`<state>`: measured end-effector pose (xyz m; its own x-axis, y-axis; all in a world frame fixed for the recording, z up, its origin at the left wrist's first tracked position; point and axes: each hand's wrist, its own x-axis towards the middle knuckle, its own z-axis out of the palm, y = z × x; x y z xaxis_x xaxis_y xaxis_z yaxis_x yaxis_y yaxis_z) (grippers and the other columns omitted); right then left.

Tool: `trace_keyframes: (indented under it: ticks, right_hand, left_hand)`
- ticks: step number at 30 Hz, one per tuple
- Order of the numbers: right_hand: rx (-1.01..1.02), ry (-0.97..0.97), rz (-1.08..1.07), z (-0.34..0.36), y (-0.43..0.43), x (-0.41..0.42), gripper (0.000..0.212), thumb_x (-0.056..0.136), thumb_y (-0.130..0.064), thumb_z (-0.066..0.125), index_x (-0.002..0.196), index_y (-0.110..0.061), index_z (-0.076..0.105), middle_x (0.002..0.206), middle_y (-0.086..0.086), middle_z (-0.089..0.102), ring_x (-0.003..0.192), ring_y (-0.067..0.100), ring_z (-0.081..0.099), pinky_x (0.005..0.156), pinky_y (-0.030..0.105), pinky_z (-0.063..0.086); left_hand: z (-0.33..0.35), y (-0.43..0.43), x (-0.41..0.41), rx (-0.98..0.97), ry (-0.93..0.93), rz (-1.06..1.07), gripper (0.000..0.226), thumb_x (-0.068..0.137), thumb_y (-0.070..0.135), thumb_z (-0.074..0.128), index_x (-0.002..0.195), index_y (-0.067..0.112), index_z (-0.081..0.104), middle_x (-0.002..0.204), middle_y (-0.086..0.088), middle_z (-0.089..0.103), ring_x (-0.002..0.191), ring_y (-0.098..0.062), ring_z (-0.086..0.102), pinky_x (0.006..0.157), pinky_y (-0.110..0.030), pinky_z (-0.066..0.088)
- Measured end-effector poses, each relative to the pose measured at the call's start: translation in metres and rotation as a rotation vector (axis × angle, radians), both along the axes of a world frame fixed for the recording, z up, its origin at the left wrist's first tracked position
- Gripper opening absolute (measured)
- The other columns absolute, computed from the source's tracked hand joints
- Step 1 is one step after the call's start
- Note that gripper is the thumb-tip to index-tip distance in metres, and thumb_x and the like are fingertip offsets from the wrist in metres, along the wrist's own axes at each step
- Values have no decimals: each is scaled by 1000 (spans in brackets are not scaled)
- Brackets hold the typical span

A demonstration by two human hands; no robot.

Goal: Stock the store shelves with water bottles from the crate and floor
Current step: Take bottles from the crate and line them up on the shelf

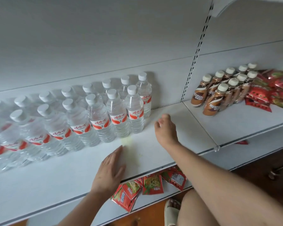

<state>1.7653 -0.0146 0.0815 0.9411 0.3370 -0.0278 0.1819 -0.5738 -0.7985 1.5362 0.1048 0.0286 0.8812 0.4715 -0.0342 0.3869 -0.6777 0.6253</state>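
The water bottles (118,111) stand in two rows on the white shelf (64,181) from 9 to 11 o'clock, and I read 娃哈哈 on their red labels. My left hand (110,170) lies flat on the shelf, fingers straight; my right hand (166,129), near the end bottle, has loosely bent fingers holding nothing. Brown NESCAFE bottles (219,92) stand at 2 o'clock beside red snack bags (271,90).

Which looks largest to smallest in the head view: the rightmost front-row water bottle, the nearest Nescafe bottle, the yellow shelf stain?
1. rightmost front-row water bottle
2. nearest Nescafe bottle, shorter
3. yellow shelf stain, smallest
Both bottles seem about equally far, so nearness matters little.
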Motion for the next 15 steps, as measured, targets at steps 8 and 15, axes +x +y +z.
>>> trace_keyframes:
  ticks: [8,15]
  right_hand:
    - [439,432,-4,5,-74,-204,12,102,-15,56,97,-19,66,83,2,74,76,18,73,66,32,60]
    - [-77,473,292,-23,-136,-308,20,103,-28,53,91,-22,67,79,-9,68,69,0,63,65,18,54]
  left_hand:
    - [43,-95,-71,-643,-386,615,37,92,-7,57,118,19,62,112,6,71,104,-10,66,86,-20,50]
    - [9,-163,-183,-886,-148,897,15,89,-7,60,96,3,69,75,-15,74,63,-25,64,55,-28,48]
